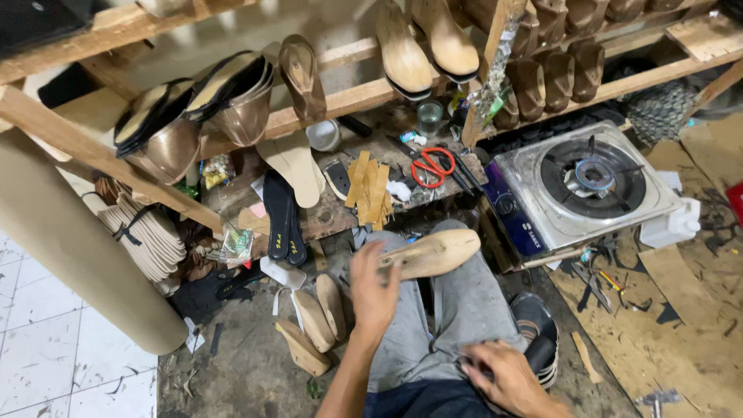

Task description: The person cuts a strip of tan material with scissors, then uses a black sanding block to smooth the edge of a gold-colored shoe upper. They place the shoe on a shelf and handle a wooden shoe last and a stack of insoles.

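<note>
As the person sits before the low desk, the findings run thus:

Left hand: the left hand (pixel 373 292) is closed around the heel end of a pale wooden shoe last (pixel 430 255); grip clenched, fingers wrapped over the top.
Last, position: held level across the lap above the grey trouser legs (pixel 464 310), toe pointing to the person's right, clear of the desk.
Right hand: the right hand (pixel 507 378) lies low on the right thigh, fingers curled over a dark object I cannot identify; whether that grip is clenched or merely resting cannot be told.
Desk: the worn wooden desk (pixel 333 220) carries red-handled scissors (pixel 432 166), a bundle of tan leather strips (pixel 368 187) and black flat insoles (pixel 282 214), all well apart from both hands.
Floor: three further bare wooden lasts (pixel 317 325) lie just beside the left knee.
Right of desk: a single-burner steel gas stove (pixel 588 182), unlit as far as can be seen.
Step in hand, by judgement: the last is picked up and steadied, with nothing yet fitted to it.
Next move, by judgement: it calls for the left grip to keep the last level while the right hand brings material to its sole.
</note>
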